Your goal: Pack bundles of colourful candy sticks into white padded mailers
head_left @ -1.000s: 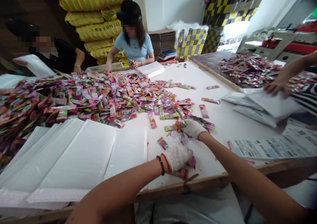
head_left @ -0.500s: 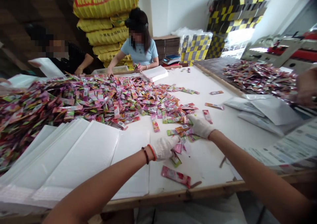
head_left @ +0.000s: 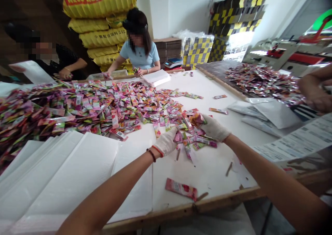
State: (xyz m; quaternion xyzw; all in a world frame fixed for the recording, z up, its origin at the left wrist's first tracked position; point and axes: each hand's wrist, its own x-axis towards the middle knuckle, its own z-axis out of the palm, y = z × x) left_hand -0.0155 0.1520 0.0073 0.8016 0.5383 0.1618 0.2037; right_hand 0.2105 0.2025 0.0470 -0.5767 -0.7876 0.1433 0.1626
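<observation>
Sachets (head_left: 204, 141) are lying in a loose cluster on the white table (head_left: 212, 169), beside a larger heap (head_left: 98, 105). At the cluster's left, the gloved left hand (head_left: 166, 142) is holding a pink sachet (head_left: 178, 137) at its fingertips; opposite, the gloved right hand (head_left: 214, 128) is grasping an orange sachet (head_left: 197, 120). One pink packet (head_left: 181, 189) is resting apart, near the wooden edge (head_left: 220, 201).

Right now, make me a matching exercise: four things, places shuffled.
1. White envelopes
2. Yellow sacks
3. Bead bracelet
4. Lone pink packet

A. On the wrist of the left hand
B. Stacked at the back, behind the person in light blue
C. At the table's near edge, apart from the heap of packets
D. Fanned out at the front left

Pairs: 1-D, 2-B, 3-A, 4-C
</observation>
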